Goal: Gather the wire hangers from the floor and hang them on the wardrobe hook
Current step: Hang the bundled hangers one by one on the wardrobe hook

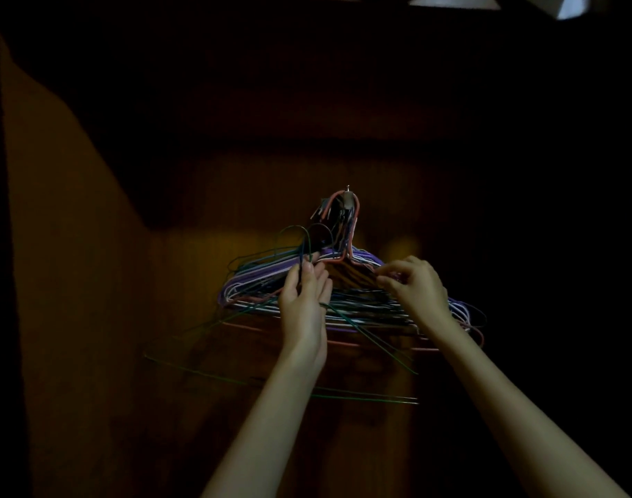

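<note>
Wire hangers [347, 300]: thick multicolour bundle, necks looped on the wardrobe hook [348, 200], bodies fanned out below it.
Green hangers [282, 372]: loose ones, not yet on the hook, hanging lowest and left of it.
Handling: light, thin, springy; likely to snag and tangle. Best taken at the neck just under the curl, not by the bottom bar.
Left hand [305, 303]: below-left of the hook, fingers curled round the green necks.
Right hand [415, 285]: below-right of the hook, fingertips pinching wires of the bundle.
Wardrobe panel [206, 210]: dark wood behind the hook, dim light.
</note>
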A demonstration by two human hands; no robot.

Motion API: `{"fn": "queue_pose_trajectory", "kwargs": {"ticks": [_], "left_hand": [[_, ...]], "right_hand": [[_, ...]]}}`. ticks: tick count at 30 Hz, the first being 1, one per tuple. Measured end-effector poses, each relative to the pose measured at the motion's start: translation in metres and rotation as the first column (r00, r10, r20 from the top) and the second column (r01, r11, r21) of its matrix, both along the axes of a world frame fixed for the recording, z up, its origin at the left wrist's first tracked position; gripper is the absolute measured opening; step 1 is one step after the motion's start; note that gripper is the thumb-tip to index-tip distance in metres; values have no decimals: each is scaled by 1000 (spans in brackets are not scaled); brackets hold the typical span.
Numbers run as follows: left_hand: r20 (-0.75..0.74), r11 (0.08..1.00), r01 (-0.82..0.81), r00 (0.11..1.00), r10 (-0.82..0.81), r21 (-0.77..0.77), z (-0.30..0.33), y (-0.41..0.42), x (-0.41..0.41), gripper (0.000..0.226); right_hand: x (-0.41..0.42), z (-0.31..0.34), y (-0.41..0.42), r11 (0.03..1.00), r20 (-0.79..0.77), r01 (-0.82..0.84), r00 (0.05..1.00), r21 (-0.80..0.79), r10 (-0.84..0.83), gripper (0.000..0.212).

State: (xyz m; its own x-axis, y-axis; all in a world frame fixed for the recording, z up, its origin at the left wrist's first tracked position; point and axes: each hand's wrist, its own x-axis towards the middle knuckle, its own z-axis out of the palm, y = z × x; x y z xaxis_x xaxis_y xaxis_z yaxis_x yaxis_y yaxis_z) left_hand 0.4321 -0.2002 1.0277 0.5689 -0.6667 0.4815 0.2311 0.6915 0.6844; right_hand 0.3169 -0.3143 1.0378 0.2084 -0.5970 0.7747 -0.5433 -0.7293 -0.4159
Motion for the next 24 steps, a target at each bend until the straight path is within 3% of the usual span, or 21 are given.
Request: {"fn": "queue_pose_trajectory", "kwargs": {"ticks": [5,8,12,18,24], "left_hand": [[14,1000,-10,1000,9,19,-2,4,-4,32],[26,999,-6,1000,6,36,-3,9,-9,31],[45,998,-12,999,9,65,-6,14,-15,22],[54,994,40,997,-46,103,-9,16,-17,35],[208,981,62,973,-100,184,-18,20,-9,45]], "right_hand": [[-4,-3,16,997,44,-68,997,-39,69,19],[-2,-13,38,972,98,-235,967,-21,236,10],[4,-28,61,919,37,-387,922,81,385,15],[7,-35,70,888,92,-413,911,203,403,11],[3,-34,74,898,139,-385,922,213,363,9]]}}
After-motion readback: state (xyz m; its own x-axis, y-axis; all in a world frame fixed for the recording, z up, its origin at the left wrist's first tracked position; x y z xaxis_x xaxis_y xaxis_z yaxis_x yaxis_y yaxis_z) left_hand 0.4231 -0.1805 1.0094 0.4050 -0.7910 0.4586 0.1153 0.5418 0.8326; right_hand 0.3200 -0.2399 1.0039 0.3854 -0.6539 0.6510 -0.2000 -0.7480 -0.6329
